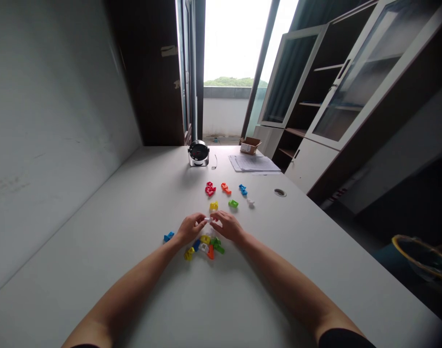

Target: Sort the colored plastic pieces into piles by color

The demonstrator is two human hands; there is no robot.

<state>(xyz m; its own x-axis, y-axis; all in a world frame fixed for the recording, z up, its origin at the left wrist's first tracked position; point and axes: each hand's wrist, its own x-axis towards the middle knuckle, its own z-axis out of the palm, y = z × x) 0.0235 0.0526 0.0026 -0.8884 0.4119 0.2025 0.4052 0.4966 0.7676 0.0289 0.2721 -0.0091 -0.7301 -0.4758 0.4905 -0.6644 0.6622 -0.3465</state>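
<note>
A small white plastic piece [208, 220] is pinched between the fingertips of my left hand [190, 227] and my right hand [227, 225], just above the table; its exact shape is too small to make out. Close in front of my wrists lies a mixed pile with a yellow piece [205, 239], a green piece [218, 245], an orange piece [211, 252] and a white piece [204, 248]. A blue piece [169, 237] rests beside my left wrist. Beyond my fingers sits another yellow piece [214, 206].
Farther back lie red pieces [210, 189], orange pieces [226, 188], blue pieces [243, 190], a green piece [233, 204] and a white piece [250, 202]. A round black fan-like device [198, 153], papers [255, 163] and a cardboard box [250, 146] stand at the table's far end.
</note>
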